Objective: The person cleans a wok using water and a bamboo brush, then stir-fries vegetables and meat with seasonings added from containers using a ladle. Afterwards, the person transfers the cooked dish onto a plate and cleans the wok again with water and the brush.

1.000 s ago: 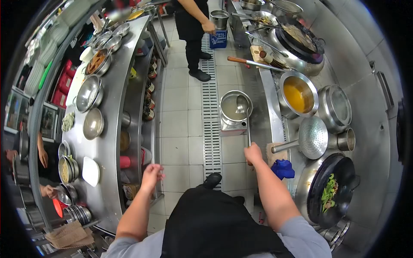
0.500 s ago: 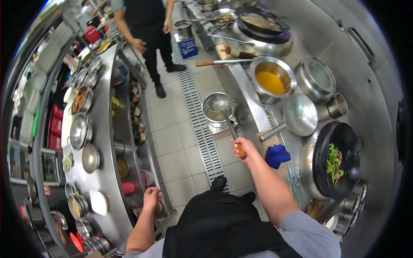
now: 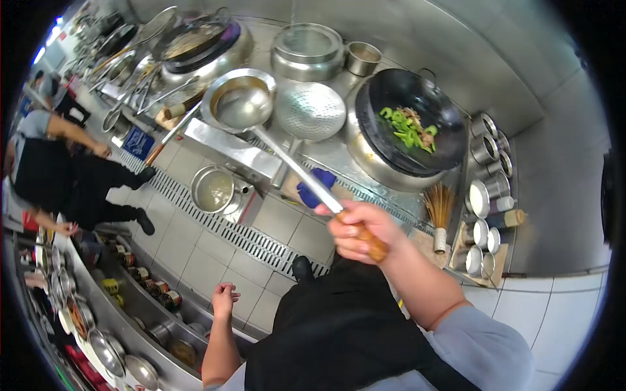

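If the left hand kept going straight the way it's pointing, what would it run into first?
Probably nothing close by: the left hand points out over bare floor tiles. Farther along that line is the metal pot, but it looks lower, so the hand might pass above it.

The ladle is long, with a shiny metal shaft, a round metal bowl and a brown wooden handle, around which the right hand is closed. It is slanted, and its bowl appears over the mouth of the metal pot.
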Demonstrator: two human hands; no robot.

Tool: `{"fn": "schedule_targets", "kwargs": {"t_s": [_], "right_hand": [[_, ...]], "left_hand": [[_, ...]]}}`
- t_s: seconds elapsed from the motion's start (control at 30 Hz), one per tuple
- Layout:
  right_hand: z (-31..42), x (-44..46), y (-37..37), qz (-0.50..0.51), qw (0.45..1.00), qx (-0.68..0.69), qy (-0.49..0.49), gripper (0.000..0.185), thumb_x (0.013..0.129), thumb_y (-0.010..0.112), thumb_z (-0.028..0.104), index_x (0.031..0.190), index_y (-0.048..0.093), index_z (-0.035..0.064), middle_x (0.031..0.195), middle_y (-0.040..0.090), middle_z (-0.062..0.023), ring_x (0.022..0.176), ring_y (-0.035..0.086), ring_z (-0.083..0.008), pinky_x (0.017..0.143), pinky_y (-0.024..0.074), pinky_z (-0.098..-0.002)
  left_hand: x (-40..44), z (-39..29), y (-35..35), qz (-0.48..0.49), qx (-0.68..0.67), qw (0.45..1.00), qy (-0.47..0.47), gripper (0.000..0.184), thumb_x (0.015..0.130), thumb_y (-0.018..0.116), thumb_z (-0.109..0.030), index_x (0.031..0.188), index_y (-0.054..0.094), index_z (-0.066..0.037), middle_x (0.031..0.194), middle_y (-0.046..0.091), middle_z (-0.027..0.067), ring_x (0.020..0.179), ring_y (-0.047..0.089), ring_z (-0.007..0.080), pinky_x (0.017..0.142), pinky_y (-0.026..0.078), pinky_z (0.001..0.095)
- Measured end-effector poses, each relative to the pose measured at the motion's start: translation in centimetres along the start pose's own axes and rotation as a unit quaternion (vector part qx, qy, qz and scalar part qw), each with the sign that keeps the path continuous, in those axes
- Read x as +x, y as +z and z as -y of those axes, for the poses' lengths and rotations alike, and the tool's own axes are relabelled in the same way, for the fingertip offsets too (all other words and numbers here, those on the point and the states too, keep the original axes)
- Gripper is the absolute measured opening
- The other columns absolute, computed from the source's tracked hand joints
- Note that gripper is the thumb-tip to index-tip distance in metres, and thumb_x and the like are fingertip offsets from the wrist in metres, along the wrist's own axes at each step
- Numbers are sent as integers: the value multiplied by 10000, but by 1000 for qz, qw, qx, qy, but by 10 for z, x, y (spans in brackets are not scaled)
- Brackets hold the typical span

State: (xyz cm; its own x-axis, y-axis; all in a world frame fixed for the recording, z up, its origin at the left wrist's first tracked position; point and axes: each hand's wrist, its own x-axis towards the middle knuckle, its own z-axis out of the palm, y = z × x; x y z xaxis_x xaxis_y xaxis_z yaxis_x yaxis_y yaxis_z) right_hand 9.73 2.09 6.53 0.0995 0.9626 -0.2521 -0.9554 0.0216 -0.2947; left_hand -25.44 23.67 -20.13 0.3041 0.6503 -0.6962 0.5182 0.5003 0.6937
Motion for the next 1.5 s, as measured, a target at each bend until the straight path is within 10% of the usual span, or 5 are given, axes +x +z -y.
{"fn": "schedule_targets", "kwargs": {"t_s": [0.5,0.77,0.87,0.97,1.5], "right_hand": [[91,-139,-80,-597,319,-718,-163,375,787,553,144,1097,526,-66,803,635,-254,699,641,-395,649,507,-453],[60,-217,-38,-593,314,-701,-240,505,805,506,79,1302,468,-3,779,613,-185,477,574,-222,466,471,-350],[74,-223,-26,-372,818,-269,-347,530,809,507,7,1331,430,57,596,449,-6,411,401,-82,386,352,-241],[84,-200,-103,-600,288,-698,-264,481,831,509,84,1310,466,73,618,519,-24,464,508,-124,421,420,-283],[368,-352,-237,-635,563,-380,-369,71,779,567,65,776,518,14,614,538,-62,428,517,-174,401,437,-318]], "left_hand": [[34,-29,63,119,70,990,25,129,909,487,-130,987,548,-47,893,624,85,645,636,179,554,484,272],[41,-49,85,127,92,987,31,127,898,506,-141,984,536,-53,890,628,91,646,640,182,550,485,276],[42,-63,100,150,114,981,35,126,899,522,-149,973,536,-48,884,622,84,656,645,184,544,480,270],[50,-72,114,179,127,975,45,144,901,535,-165,977,533,-43,877,620,88,646,642,192,547,488,283],[1,67,81,49,328,942,-42,274,880,528,-232,1036,533,-7,907,595,186,722,603,309,596,486,382]]}}
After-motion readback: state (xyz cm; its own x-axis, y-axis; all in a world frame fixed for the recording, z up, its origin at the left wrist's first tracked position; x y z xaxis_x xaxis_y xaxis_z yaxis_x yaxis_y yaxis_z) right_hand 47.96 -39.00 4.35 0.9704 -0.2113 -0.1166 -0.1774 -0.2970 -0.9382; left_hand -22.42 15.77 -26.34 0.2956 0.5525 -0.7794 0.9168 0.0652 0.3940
